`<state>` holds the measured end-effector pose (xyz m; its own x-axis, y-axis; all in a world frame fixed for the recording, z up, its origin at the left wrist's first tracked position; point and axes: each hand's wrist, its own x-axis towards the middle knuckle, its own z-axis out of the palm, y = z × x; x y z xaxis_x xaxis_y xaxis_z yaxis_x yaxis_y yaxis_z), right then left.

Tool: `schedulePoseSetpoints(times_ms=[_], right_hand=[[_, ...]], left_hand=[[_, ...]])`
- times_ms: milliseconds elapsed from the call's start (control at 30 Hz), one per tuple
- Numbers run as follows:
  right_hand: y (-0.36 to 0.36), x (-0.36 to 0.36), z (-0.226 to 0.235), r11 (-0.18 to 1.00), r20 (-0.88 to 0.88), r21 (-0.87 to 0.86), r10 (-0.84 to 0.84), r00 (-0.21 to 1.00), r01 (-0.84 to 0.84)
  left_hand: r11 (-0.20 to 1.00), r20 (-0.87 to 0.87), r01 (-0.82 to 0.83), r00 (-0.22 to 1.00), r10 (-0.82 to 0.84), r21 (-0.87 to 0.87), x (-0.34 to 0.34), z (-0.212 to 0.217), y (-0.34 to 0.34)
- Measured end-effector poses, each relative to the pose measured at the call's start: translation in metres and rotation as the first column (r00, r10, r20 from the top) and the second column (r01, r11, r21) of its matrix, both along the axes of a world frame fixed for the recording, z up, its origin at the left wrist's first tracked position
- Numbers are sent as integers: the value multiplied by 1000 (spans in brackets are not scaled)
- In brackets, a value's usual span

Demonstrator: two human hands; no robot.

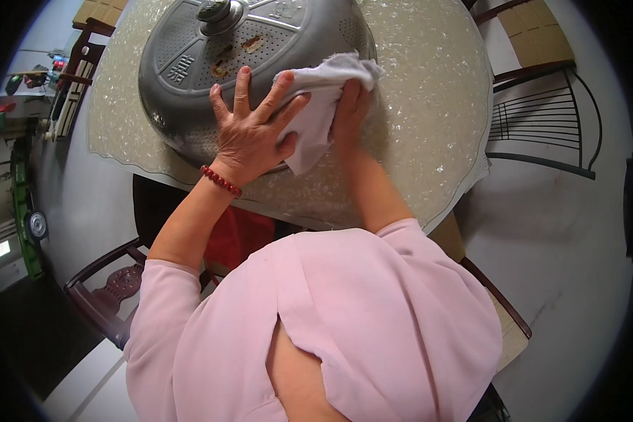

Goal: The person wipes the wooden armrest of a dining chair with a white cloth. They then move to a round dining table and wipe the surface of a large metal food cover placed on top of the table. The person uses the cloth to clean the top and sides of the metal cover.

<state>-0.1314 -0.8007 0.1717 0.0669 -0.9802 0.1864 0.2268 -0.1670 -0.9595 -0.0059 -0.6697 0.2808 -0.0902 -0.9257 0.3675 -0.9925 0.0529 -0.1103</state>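
A large grey domed food cover (pixel 267 42) with a perforated pattern and a round knob (pixel 220 14) rests on the table, with brown and orange stains on its top. My left hand (pixel 253 130), a red bead bracelet at its wrist, lies spread on the cover's near side. Its index finger and thumb overlap the edge of a white cloth (pixel 313 126). Gripping that cloth, my right hand (pixel 349 116) presses it against the near right side of the cover. The cloth hides part of the right fingers.
Under the cover is a round table (pixel 429 91) with a shiny clear plastic covering. A black metal-backed chair (pixel 541 126) stands to the right, and a carved dark wooden chair (pixel 112 292) at the lower left. Something red (pixel 239 235) shows below the table's near edge.
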Motion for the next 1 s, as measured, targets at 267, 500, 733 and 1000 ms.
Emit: schedulePoseSetpoints(times_ms=[267,500,733,1000], right_hand=[[25,13,-7,993,-130,12,-118,985,120],[-25,-5,-24,972,190,207,70,979,-110],[-132,-17,-16,902,-119,363,292,949,-232],[-46,-31,-7,923,-201,217,361,911,-318]], left_hand=[[999,-8,-29,1000,30,12,-4,-1,-5],[1000,-31,-1,1000,2,15,-3,-1,-6],[1000,3,4,1000,-4,28,-5,1,-7],[999,9,-37,999,37,13,-7,0,-10]])
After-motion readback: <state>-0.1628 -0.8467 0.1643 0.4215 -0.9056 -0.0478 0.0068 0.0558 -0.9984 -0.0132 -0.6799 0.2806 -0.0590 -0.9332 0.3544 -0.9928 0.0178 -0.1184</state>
